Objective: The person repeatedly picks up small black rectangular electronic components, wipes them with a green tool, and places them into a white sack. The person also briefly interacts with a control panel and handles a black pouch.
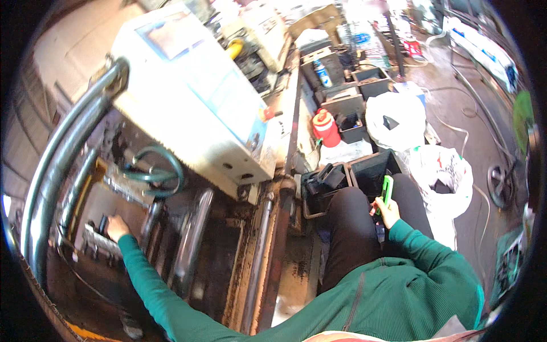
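Observation:
My left arm stretches out to the left into a machine. The left hand [117,228] is there with its fingers closed at a small black part [103,224], beside a metal mould block [102,240]. The part's shape is too small to make out. Over my lap, my right hand [390,212] grips a bright green utility knife [387,189], which points up and away from me. Whether its blade is out cannot be seen.
A white control box [194,97] stands above the machine's steel bars [194,233]. Ahead of my knees are dark bins [373,171], a red jug [326,128] and a blue spray can [322,73]. White plastic bags [441,176] stand at right; cables cross the floor.

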A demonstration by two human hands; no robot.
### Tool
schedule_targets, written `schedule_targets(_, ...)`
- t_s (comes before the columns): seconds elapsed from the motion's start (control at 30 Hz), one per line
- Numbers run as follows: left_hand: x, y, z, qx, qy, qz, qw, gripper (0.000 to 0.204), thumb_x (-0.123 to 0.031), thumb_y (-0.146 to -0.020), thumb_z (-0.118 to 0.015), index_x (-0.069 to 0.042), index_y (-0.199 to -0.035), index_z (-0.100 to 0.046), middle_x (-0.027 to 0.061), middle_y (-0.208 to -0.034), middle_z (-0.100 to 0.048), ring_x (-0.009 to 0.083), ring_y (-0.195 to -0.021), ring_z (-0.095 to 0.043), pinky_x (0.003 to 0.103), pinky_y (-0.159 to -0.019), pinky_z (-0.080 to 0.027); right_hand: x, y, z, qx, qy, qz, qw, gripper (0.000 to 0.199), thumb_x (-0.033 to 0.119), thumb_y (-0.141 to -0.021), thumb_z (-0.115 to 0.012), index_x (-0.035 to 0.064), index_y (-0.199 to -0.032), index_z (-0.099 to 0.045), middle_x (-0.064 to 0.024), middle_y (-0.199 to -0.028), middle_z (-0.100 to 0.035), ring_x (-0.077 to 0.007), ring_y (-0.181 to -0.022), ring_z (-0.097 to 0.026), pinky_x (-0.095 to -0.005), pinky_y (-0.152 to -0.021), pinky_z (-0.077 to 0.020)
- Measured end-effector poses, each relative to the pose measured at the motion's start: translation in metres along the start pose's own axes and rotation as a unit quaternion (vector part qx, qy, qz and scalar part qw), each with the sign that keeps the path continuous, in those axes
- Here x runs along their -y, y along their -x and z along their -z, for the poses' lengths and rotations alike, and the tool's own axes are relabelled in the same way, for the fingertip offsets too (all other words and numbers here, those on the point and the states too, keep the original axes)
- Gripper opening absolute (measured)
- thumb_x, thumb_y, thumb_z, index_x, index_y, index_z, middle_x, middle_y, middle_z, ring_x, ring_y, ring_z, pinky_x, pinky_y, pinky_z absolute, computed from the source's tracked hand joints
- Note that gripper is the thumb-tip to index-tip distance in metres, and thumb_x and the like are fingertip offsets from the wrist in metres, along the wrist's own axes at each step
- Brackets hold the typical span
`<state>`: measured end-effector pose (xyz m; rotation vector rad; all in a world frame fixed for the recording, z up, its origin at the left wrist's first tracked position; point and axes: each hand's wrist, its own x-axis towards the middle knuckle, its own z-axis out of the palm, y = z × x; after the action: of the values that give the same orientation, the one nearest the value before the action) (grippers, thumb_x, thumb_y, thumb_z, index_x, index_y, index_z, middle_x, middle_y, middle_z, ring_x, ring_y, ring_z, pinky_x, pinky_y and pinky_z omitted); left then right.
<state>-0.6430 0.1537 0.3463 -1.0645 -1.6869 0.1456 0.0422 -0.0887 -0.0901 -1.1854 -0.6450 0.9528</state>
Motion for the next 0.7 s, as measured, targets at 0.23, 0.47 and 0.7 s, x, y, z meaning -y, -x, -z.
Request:
schedule_targets(0.23, 0.001, 0.001, -0.018, -0.041, 0.009, 0.072, 0.997, 0.022, -0.016, -0.086, -0.050, -0.013, -0.074, -0.068, 0.0048, -0.089, -0.064, 0.0189, -0.069, -0.066, 0.031, -0.054, -0.053, 0.003, 0.003, -0.006, -0.003, -0.060, 0.013, 0.998, 0.026, 0.025, -0.093, -0.053, 0.0008, -0.086, -0.056, -0.0071, -0.070, -0.060, -0.0155, -0.064, -0.061, -0.0292, -0.058, -0.0500)
schedule_targets(0.47, 0.002, -0.005, -0.017, -0.020, 0.000, 0.025, 0.999, 0.019, -0.013, -0.086, -0.050, -0.010, -0.077, -0.067, 0.0041, -0.092, -0.062, 0.0199, -0.070, -0.066, 0.031, -0.058, -0.053, 0.011, 0.008, -0.002, 0.018, -0.065, -0.014, 0.998, 0.026, 0.023, -0.091, -0.056, -0.0015, -0.083, -0.057, -0.0082, -0.065, -0.061, -0.0167, -0.060, -0.063, -0.0300, -0.057, -0.0516)
schedule_targets(0.7, -0.011, 0.002, 0.003, -0.048, 0.046, 0.026, 0.997, 0.020, -0.015, -0.087, -0.047, -0.007, -0.085, -0.065, 0.0043, -0.106, -0.058, 0.0213, -0.081, -0.064, 0.031, -0.064, -0.054, 0.013, 0.008, 0.003, 0.039, -0.054, -0.003, 0.998, 0.025, 0.023, -0.092, -0.054, -0.0011, -0.087, -0.056, -0.0085, -0.065, -0.061, -0.0173, -0.062, -0.063, -0.0296, -0.055, -0.0505)
